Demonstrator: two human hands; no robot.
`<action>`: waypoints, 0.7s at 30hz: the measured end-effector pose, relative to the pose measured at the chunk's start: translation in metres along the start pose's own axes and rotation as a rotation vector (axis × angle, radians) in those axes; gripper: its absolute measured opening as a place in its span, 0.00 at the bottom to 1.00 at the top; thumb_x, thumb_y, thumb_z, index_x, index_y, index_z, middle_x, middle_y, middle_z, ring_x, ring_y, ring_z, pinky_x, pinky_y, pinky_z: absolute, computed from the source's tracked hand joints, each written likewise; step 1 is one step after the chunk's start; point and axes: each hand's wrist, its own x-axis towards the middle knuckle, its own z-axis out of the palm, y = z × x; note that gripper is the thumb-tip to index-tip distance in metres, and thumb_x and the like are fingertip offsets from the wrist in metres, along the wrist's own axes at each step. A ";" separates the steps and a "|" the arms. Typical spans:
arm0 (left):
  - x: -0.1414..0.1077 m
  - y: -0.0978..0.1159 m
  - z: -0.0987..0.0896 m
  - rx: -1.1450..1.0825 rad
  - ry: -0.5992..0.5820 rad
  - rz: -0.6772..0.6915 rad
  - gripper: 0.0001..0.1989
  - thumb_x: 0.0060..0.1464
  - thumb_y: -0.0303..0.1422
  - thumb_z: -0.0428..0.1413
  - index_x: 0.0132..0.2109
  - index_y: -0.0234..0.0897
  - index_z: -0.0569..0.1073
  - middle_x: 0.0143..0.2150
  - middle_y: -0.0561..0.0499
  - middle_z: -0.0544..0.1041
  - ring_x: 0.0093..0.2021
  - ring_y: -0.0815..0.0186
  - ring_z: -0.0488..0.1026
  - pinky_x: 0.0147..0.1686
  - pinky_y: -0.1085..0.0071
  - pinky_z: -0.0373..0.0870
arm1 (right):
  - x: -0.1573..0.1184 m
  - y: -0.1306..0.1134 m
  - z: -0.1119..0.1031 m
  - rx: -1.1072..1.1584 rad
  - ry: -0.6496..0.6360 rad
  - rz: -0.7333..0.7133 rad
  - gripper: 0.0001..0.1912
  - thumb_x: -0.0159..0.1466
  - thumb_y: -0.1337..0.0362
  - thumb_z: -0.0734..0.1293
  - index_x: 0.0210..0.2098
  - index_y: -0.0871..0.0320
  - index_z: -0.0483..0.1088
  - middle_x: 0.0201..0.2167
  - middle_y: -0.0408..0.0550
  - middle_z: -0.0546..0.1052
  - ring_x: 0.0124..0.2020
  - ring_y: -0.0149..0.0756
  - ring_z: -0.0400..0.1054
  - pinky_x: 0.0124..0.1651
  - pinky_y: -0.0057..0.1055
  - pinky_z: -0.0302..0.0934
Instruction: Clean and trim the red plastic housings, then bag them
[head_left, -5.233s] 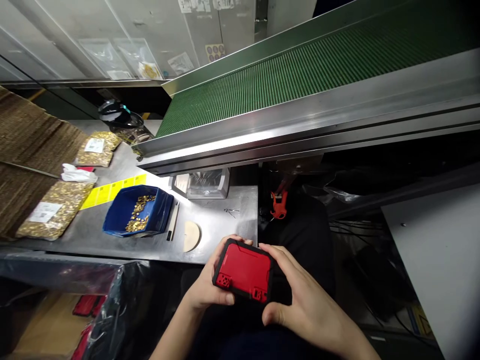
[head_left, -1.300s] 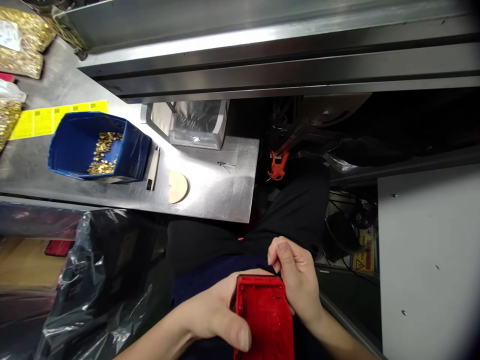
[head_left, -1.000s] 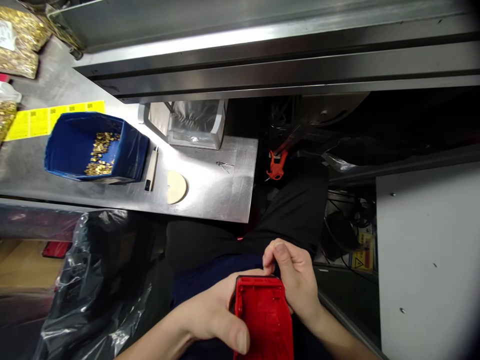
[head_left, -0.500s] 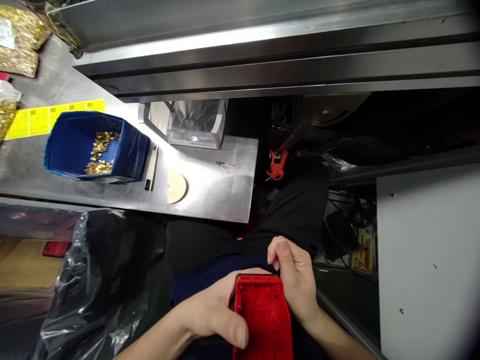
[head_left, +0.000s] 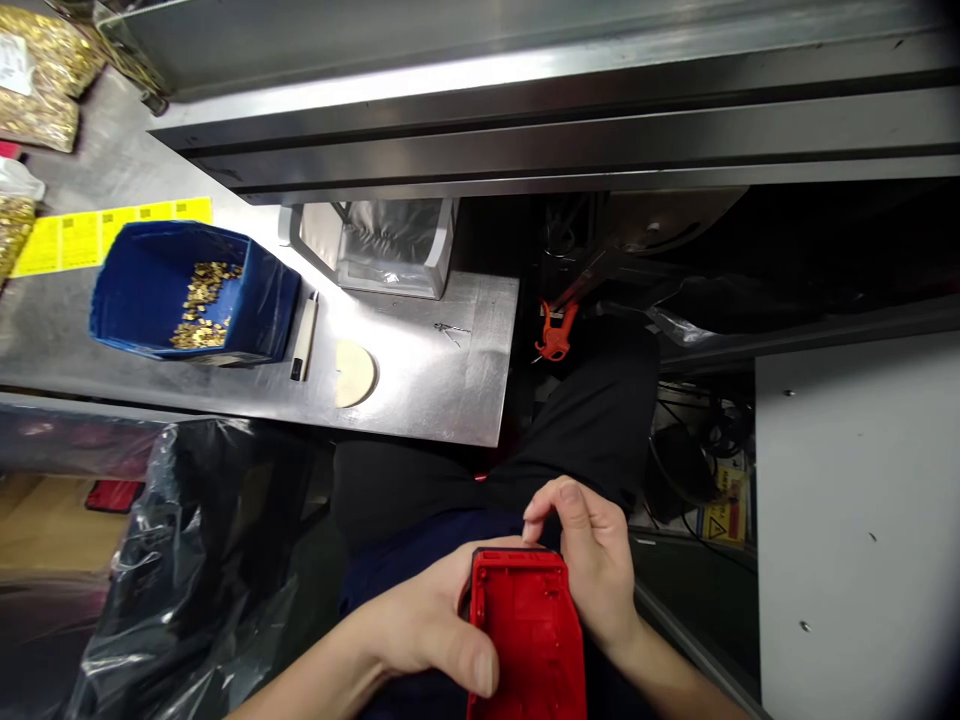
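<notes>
A red plastic housing [head_left: 529,640] with a dark rim lies low in the head view, its hollow side facing up. My left hand [head_left: 442,620] grips it from the left, thumb over the near-left edge and fingers behind the far end. At the housing's upper right corner is my right hand [head_left: 589,555], its fingers curled and index fingertip by the far edge; whether something small sits between its fingers is hidden.
On the metal table [head_left: 420,400] stand a blue bin [head_left: 169,290] of small brass parts, a pen-like tool [head_left: 304,337], a cream disc [head_left: 355,374] and a clear bin [head_left: 394,245]. An orange air gun [head_left: 556,332] hangs beside the table. Black plastic [head_left: 195,560] covers the lower left.
My right hand's index finger has reached further left along the housing's far edge. My left hand and the housing have hardly moved.
</notes>
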 end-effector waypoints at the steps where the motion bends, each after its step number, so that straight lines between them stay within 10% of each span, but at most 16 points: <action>1: 0.000 -0.001 0.000 -0.005 0.000 0.000 0.45 0.36 0.49 0.76 0.58 0.33 0.72 0.43 0.46 0.74 0.37 0.68 0.71 0.41 0.74 0.70 | -0.001 0.000 0.000 0.000 -0.003 0.012 0.24 0.75 0.52 0.57 0.29 0.57 0.72 0.22 0.42 0.72 0.25 0.31 0.67 0.31 0.29 0.60; 10: -0.006 -0.001 -0.004 0.022 0.127 0.172 0.47 0.41 0.55 0.72 0.61 0.30 0.72 0.53 0.33 0.76 0.49 0.51 0.76 0.49 0.63 0.71 | 0.019 0.015 -0.006 -0.084 0.201 -0.018 0.25 0.74 0.50 0.59 0.24 0.56 0.64 0.22 0.41 0.64 0.25 0.31 0.58 0.30 0.31 0.53; 14: -0.023 -0.006 -0.011 -0.048 0.131 0.288 0.53 0.46 0.55 0.69 0.72 0.42 0.56 0.57 0.32 0.75 0.55 0.44 0.76 0.54 0.51 0.69 | 0.067 0.019 -0.003 -0.196 0.050 -0.022 0.11 0.69 0.54 0.67 0.41 0.55 0.74 0.33 0.44 0.76 0.36 0.35 0.71 0.39 0.31 0.64; 21: -0.045 -0.019 -0.016 -0.103 0.229 0.394 0.42 0.51 0.50 0.69 0.67 0.40 0.66 0.70 0.32 0.63 0.66 0.40 0.66 0.61 0.50 0.66 | 0.181 0.002 0.063 -0.845 -0.125 -0.399 0.17 0.68 0.60 0.67 0.55 0.56 0.69 0.53 0.56 0.73 0.56 0.48 0.67 0.58 0.43 0.63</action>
